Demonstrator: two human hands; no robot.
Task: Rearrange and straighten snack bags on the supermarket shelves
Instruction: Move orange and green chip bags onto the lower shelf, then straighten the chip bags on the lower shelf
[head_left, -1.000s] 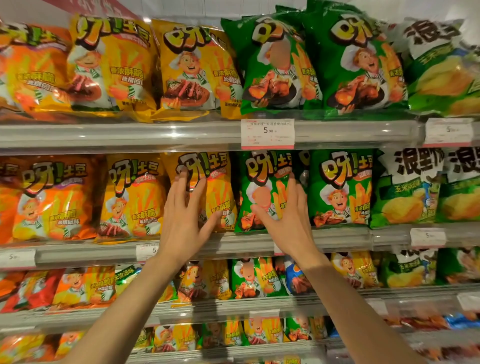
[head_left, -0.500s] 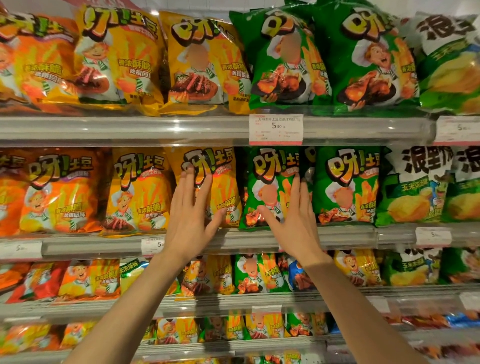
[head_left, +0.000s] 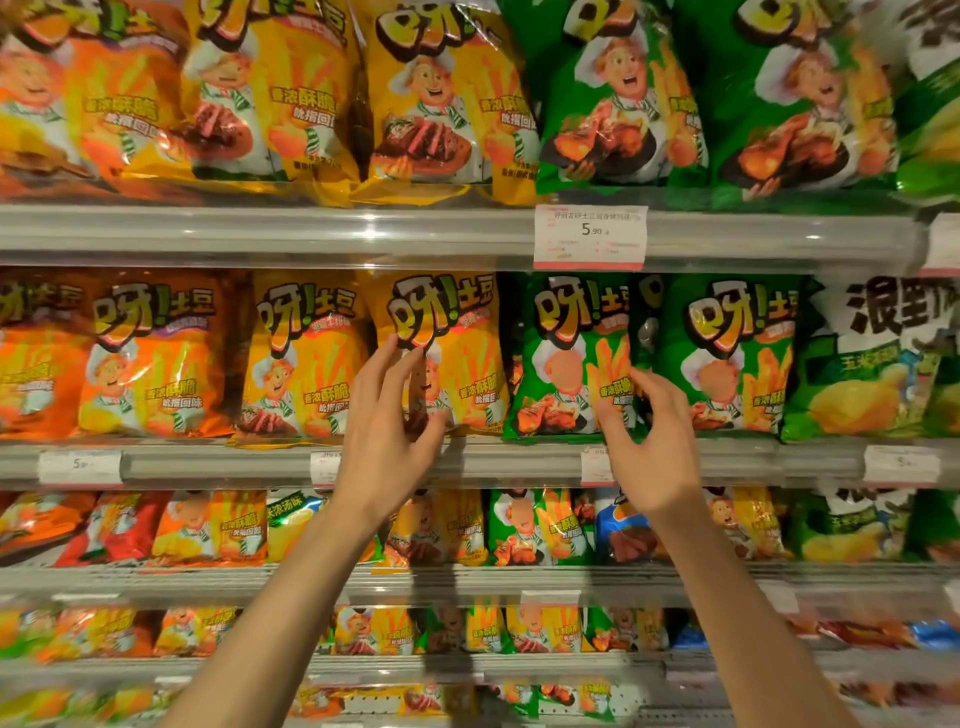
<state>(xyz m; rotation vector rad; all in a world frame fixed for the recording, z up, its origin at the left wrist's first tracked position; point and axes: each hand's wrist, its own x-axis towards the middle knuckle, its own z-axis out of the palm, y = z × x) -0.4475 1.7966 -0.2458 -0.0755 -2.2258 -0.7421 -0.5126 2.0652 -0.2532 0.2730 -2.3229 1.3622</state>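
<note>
A: What differs from a second ago?

B: Both hands were flat and spread against the bags on the second shelf. Now the left hand has its fingers curled onto the front of the yellow bag, thumb low near the bag's bottom edge, so it seems to pinch the bag. The right hand has its fingers bent at the right edge of the green bag, thumb on the front, gripping that edge. The view also sits closer to the shelves.

A: Any room to move?

B: Little. The yellow bag stands just beside another yellow bag on its left and the green one on its right. A second green bag stands right of the hand, with a dark gap between the two green ones. The bag bottoms rest just behind the shelf's front rail.

A: Anything above?

B: A price tag reading 5.90 hangs on the upper shelf rail, above the green bag.
</note>
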